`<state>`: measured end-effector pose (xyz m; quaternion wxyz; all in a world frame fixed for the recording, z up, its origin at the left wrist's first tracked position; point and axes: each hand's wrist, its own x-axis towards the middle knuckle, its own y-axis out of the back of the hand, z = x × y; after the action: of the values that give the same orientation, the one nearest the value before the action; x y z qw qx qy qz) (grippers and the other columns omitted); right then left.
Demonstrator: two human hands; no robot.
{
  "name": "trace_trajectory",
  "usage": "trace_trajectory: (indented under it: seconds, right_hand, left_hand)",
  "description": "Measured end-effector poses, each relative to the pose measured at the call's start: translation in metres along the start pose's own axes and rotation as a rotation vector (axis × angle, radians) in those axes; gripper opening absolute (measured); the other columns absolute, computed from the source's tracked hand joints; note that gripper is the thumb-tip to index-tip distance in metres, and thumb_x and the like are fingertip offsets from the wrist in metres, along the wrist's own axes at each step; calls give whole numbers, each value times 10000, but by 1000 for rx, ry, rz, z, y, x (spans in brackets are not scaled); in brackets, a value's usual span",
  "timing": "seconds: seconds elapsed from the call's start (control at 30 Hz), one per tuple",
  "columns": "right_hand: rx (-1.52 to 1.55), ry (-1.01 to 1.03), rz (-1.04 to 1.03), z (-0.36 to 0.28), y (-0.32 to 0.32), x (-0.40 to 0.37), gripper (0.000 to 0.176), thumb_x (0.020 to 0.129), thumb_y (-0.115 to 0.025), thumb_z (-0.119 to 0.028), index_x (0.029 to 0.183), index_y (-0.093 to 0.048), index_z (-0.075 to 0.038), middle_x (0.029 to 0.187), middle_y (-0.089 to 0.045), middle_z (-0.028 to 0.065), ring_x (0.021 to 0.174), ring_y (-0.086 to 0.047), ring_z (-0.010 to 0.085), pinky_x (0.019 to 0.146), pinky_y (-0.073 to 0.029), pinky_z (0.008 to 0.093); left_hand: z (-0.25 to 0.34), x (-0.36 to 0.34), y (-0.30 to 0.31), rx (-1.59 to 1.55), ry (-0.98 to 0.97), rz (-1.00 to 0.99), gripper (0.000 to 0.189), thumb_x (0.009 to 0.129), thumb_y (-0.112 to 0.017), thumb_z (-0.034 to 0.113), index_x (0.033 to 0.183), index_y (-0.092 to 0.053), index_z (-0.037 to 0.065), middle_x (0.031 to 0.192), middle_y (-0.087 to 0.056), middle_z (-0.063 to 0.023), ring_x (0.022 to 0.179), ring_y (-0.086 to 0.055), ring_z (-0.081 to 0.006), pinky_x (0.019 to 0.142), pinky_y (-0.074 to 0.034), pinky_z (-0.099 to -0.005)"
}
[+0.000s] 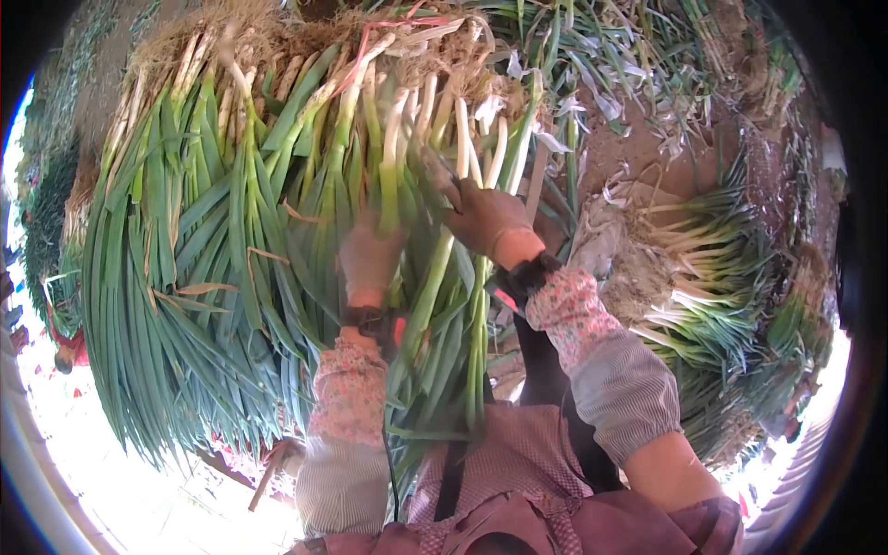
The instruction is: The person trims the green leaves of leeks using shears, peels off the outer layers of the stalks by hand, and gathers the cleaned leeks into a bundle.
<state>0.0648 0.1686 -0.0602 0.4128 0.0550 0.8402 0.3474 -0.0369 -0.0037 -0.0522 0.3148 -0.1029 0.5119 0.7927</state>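
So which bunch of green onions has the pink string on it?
The big bunch under the left hand and right hand, with pink string near its roots; the smaller pile to its right shows none.

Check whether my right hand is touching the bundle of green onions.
Touching. The head view shows the right hand closed around pale stalks of the green onion bundle.

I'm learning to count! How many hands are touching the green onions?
2. Left hand on the onion bundle; right hand beside it, grasping white stalks. Others could be hidden underneath.
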Motion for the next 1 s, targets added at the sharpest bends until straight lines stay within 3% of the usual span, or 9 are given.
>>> trace_trajectory:
  seconds: [0.23, 0.37, 0.53, 0.63, 0.77, 0.8, 0.9, 0.97, 1.0]
  right_hand:
    - [22, -48, -17, -13, 27, 15, 526, 895, -535, -498, 1200, -557, -71, 1005, -696, 234, 950, -663, 427, 848, -506, 508]
    - [14, 27, -152, -11, 22, -63, 547, 890, -569, -464, 1284, -515, -89, 986, -694, 230, 901, -670, 429, 797, -518, 522]
    - [-13, 230, -72, 17, 17, -134, 558, 879, -621, -422, 1303, -483, -87, 976, -682, 250, 882, -667, 434, 758, -517, 536]
    - [82, 187, 140, 44, 8, -134, 553, 880, -626, -418, 1301, -481, -91, 965, -674, 264, 870, -659, 442, 731, -511, 544]
    - [143, 20, 150, 50, 25, -111, 506, 891, -601, -438, 1254, -500, -100, 932, -670, 265, 853, -642, 452, 746, -498, 539]
    - [98, 50, 116, 53, 23, -103, 499, 890, -598, -439, 1240, -505, -96, 944, -669, 259, 857, -642, 449, 752, -498, 534]
    - [-12, 50, 50, 69, 10, -67, 440, 881, -599, -418, 1210, -539, -132, 1034, -639, 216, 890, -644, 428, 759, -506, 518]
    - [17, -209, 4, 71, 6, -34, 402, 875, -603, -380, 1209, -553, -163, 1096, -613, 194, 899, -647, 414, 753, -512, 509]
    - [-72, -77, 59, 106, -25, -2, 382, 875, -597, -355, 1211, -559, -180, 1107, -605, 193, 890, -651, 407, 753, -515, 504]
  left_hand:
    - [-31, 9, -17, -59, -70, 49, 519, 749, -795, 297, 1107, -660, -53, 950, -719, -220, 873, -702, -297, 819, -521, -362]
    - [-57, 16, -22, -267, -113, -4, 367, 795, -770, 162, 1074, -672, -55, 871, -702, -118, 768, -632, -156, 739, -505, -296]
    - [-2, -7, 15, -431, -62, -140, 292, 807, -758, 120, 1039, -685, -41, 806, -661, -56, 729, -573, -99, 691, -487, -277]
    - [9, -6, -20, -222, -238, -25, 329, 807, -764, 175, 1070, -691, -8, 829, -695, -91, 737, -629, -154, 712, -505, -300]
    - [23, -8, -68, -9, -14, -107, 436, 832, -666, 448, 1145, -682, 145, 934, -693, -217, 900, -659, -428, 776, -530, -474]
    - [24, -11, -75, -23, -39, -93, 465, 823, -648, 489, 1162, -678, 172, 928, -698, -207, 894, -663, -426, 770, -533, -474]
    - [36, -16, -74, 34, -42, -126, 480, 833, -695, 371, 1190, -671, 51, 996, -702, -241, 960, -684, -384, 856, -522, -413]
    - [38, -16, -76, 47, -25, -166, 455, 861, -650, 385, 1184, -673, 66, 1000, -693, -256, 973, -668, -411, 858, -518, -437]
    - [42, -17, -75, 77, -30, -164, 447, 866, -640, 391, 1176, -676, 72, 997, -690, -260, 972, -665, -414, 854, -517, -443]
